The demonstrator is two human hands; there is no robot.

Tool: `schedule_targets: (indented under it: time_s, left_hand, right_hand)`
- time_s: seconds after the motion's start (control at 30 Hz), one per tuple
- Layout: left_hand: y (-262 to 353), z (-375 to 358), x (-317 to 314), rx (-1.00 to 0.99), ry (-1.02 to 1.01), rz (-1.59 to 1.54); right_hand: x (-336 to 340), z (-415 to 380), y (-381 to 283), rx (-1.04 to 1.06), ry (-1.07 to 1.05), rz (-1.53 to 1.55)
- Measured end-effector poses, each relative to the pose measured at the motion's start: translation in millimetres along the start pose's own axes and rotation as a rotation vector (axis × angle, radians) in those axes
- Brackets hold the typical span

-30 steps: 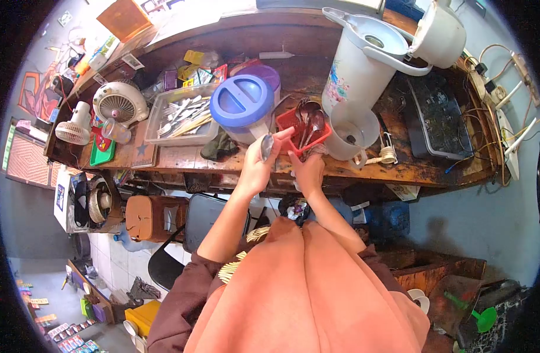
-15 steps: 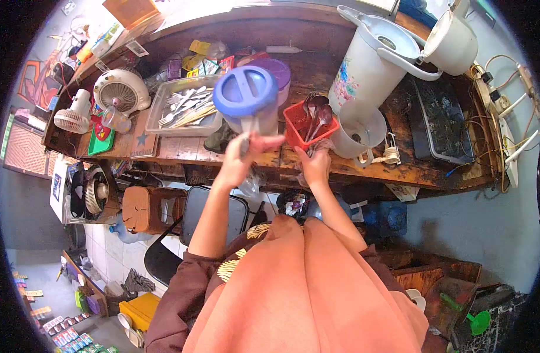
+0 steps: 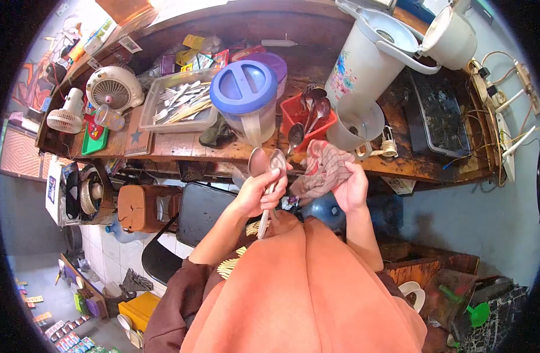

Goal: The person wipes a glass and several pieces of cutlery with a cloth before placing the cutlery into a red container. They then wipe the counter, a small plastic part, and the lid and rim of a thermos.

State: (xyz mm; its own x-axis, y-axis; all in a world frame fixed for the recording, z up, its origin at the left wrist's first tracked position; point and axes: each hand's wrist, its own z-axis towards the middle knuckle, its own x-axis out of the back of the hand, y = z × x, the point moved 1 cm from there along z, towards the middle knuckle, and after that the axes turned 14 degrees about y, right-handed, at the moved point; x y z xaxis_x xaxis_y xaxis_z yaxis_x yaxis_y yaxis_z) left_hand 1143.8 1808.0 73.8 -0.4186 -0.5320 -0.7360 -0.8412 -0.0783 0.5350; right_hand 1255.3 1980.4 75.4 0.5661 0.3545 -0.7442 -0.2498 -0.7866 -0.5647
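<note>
My left hand [image 3: 257, 194] grips several metal spoons [image 3: 270, 166], bowls up, in front of the wooden counter's edge [image 3: 181, 148]. My right hand [image 3: 350, 189] holds a brown patterned cloth [image 3: 321, 170] beside them; the cloth hangs just right of the spoon bowls. Behind, on the counter, a red cutlery basket [image 3: 305, 120] holds more spoons, next to a clear jug with a blue lid [image 3: 246, 97].
A clear tray of forks and cutlery [image 3: 179, 107] lies left on the counter, with small white fans [image 3: 111, 89] beyond. A tall white thermos jug [image 3: 370, 59], a white mug [image 3: 355, 125], a black tray [image 3: 443, 115] and cables stand right. Stools sit below the counter.
Both hands have pulled back from the red basket toward my body. My left hand now holds spoons; my right hand has lifted the cloth off the counter.
</note>
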Motion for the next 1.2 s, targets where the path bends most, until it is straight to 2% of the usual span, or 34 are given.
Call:
schedule_targets:
  time_s: [0.1, 0.13, 0.2, 0.27, 0.33, 0.37, 0.4, 0.47, 0.5, 0.53, 0.6, 0.7, 0.73, 0.8, 0.87, 0.93, 1.0, 1.03, 1.07, 1.13, 1.17, 1.2]
  left_hand:
    - [-3, -3, -13, -0.036, 0.067, 0.117]
    - [-3, -4, -17, -0.061, 0.125, 0.193]
    - [-5, -4, -17, -0.048, 0.102, 0.187]
    - [-8, -4, -21, 0.016, 0.078, 0.428]
    - [-19, -3, -28, 0.033, 0.041, 0.501]
    - [-26, -3, -31, -0.02, 0.062, 0.595]
    - [-30, -4, -32, -0.075, 0.083, 0.691]
    - [-27, -7, -33, -0.101, 0.094, 0.673]
    - [-23, -11, -35, -0.092, 0.07, 0.702]
    - [-20, -14, -35, -0.084, 0.045, 0.731]
    - [-23, -13, -18, -0.09, 0.03, 0.691]
    - [-29, -10, -11, -0.096, 0.058, 0.65]
    - [-30, -8, -10, -0.099, 0.103, 0.645]
    - [-33, -5, -6, -0.115, 0.104, 0.653]
    - [-33, -7, -3, -0.124, 0.11, 0.667]
    - [-30, -9, -3, -0.115, 0.123, 0.667]
    - [-20, -9, -9, -0.333, 0.235, 0.808]
    - [-13, -9, -5, -0.42, 0.363, 0.84]
    - [7, -15, -14, -0.336, 0.439, 0.773]
    - [26, -19, -26, -0.721, 0.485, 0.814]
    - [31, -16, -36, -0.723, 0.49, 0.817]
    - [32, -10, -49, -0.715, 0.489, 0.723]
  right_hand:
    - [-5, -7, -6, 0.089, -0.03, -0.011]
    - [-7, -7, -6, 0.125, -0.058, -0.088]
    - [-13, -6, -4, 0.196, -0.112, -0.243]
    - [-15, 1, 1, 0.225, -0.146, -0.346]
    - [-14, 12, 14, 0.408, -0.219, -0.619]
    - [-20, 13, 18, 0.426, -0.111, -0.616]
    - [-17, 19, 17, 0.425, -0.11, -0.614]
    - [-19, 29, 10, 0.554, -0.027, -0.595]
    - [-17, 28, 3, 0.455, 0.054, -0.317]
    - [-22, 25, -9, 0.504, 0.147, -0.275]
    - [-14, 30, -11, 0.544, 0.077, -0.395]
    - [-10, 16, 18, 0.182, 0.018, -0.366]
    - [-16, 13, 27, 0.216, 0.006, -0.306]
    - [-15, 15, 30, 0.371, -0.237, -0.536]
    - [-23, 2, 33, 0.104, -0.137, -0.655]
    - [-23, 4, 36, 0.131, -0.137, -0.626]
    - [-16, 9, 35, 0.605, -0.026, -0.72]
    - [-18, 9, 31, 0.61, -0.025, -0.721]
    - [-22, 6, 25, 0.679, -0.009, -0.839]
    - [-26, 1, 17, 0.802, 0.022, -1.073]
    - [-25, 4, 23, 0.925, -0.029, -1.081]
    - [-25, 4, 25, 0.925, -0.032, -1.078]
